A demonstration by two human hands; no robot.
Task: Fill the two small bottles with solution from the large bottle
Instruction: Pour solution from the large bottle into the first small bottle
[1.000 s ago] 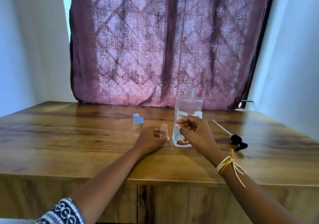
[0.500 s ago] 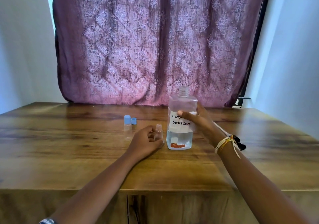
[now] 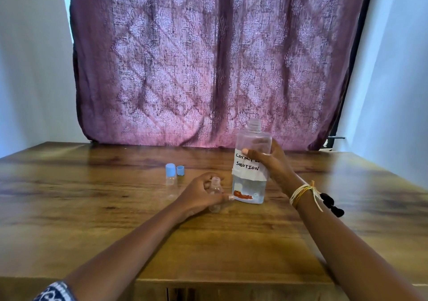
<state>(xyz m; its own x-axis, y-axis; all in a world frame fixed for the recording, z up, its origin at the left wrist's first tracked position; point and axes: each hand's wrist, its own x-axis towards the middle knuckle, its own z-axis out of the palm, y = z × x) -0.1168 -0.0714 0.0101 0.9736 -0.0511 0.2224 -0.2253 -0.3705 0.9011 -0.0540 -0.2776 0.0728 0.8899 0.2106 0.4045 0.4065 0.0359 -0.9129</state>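
Note:
The large clear bottle (image 3: 251, 173) has a white label reading "SOLUTION", no cap, and liquid filling its lower part. My right hand (image 3: 269, 161) grips it around the middle, tilted a little left; whether its base still touches the wooden table (image 3: 92, 208) is unclear. An uncapped small clear bottle (image 3: 215, 190) stands upright just left of it, held near its base by my left hand (image 3: 199, 194). A second small bottle (image 3: 171, 181) with a blue cap stands farther left, and a loose blue cap (image 3: 180, 170) lies beside it.
A black pump top with a thin tube (image 3: 333, 204) lies on the table behind my right wrist. A purple patterned curtain (image 3: 215, 64) hangs behind the table's far edge, and white walls close both sides.
My right hand went from the front of the large bottle to a full grip around it, and the bottle now leans slightly left. My left hand has stayed on the small bottle.

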